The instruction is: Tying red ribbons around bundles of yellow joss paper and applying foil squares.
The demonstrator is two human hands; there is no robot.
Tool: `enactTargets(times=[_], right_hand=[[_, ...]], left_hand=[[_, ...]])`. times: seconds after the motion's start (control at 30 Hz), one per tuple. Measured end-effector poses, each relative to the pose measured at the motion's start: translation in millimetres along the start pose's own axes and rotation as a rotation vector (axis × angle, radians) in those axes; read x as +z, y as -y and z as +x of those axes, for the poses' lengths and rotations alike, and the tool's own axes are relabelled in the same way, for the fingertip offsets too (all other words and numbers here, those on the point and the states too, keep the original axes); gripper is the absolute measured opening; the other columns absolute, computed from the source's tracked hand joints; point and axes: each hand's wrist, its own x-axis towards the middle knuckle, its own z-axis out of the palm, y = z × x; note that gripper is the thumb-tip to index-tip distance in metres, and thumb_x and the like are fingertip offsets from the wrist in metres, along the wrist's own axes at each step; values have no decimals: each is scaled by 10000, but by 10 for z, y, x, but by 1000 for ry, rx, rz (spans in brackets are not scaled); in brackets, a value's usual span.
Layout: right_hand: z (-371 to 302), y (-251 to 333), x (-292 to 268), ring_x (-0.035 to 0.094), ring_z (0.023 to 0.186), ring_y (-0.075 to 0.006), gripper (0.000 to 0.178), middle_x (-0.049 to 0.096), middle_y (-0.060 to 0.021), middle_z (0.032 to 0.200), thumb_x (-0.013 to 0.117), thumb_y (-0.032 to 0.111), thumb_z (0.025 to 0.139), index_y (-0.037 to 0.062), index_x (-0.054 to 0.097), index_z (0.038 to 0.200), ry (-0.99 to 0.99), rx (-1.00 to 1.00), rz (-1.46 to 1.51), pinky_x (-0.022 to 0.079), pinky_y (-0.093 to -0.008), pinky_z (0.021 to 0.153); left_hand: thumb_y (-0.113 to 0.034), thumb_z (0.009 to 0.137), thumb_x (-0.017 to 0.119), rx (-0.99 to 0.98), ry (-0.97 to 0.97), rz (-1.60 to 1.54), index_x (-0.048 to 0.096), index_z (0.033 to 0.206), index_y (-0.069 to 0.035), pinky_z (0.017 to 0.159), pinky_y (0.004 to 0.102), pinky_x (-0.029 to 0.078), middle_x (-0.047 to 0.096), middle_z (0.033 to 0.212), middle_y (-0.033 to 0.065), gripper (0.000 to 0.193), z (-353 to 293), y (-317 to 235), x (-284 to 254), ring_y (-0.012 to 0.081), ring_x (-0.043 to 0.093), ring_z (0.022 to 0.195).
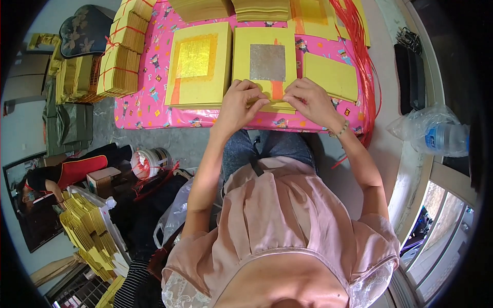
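Note:
A stack of yellow paper [241, 49] lies in front of me on the table, its top sheet bearing a silver foil square [267, 62] and an orange-red strip. At its near edge, my left hand [242, 104] pinches the yellow paper between thumb and fingers. My right hand [311, 102] does likewise a short way to the right, a beaded bracelet on its wrist. How many sheets the fingers hold cannot be made out. Left of my hands rests another yellow stack [221, 56] with a gold foil square [192, 59]. A plain yellow stack [329, 77] sits to the right.
The pink patterned tablecloth [154, 110] covers the table. Tied yellow bundles [120, 69] are piled along its left side. Red plastic strings [354, 31] hang over the right edge. Another person [51, 179] handles yellow paper at the lower left. A bottle [447, 138] stands far right.

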Motion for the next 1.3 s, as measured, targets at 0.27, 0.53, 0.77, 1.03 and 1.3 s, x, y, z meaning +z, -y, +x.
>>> enactTargets(times=[0.27,0.53,0.77,1.03,1.3], right_hand=[[-10,-6,10,613,895,-274,131,656,-82,930,680,152,879,21,690,890,-4,4,7,497,-369,782],[-32,162,-4,607,908,-279,264,627,-92,939,690,256,861,37,639,998,-117,-97,-127,489,-401,765],[4,-51,42,625,833,-326,212,629,-126,917,666,202,890,39,627,1022,-101,-76,-201,497,-389,731],[616,-202,-295,616,798,-358,190,615,-174,879,589,191,950,8,606,998,-193,149,51,482,-417,693],[1162,-787,-264,621,812,-297,243,647,-153,953,596,231,957,19,637,1068,-253,124,-80,485,-390,725]], left_hand=[[-198,797,760,-16,-9,11,729,875,-53,788,406,494,647,943,111,167,-6,-19,-4,317,573,908],[-177,829,733,5,-19,116,711,865,-74,683,383,493,660,827,71,112,37,-113,-26,287,599,782],[-135,823,718,9,73,271,690,978,-81,779,394,494,667,894,84,166,128,-163,-60,285,618,857],[-156,765,760,245,-280,317,633,1218,-128,984,474,416,555,1269,127,472,174,-207,115,359,505,1202],[-306,854,695,82,-142,460,416,1455,-114,1088,532,316,370,1473,209,690,475,-26,257,429,343,1349]])
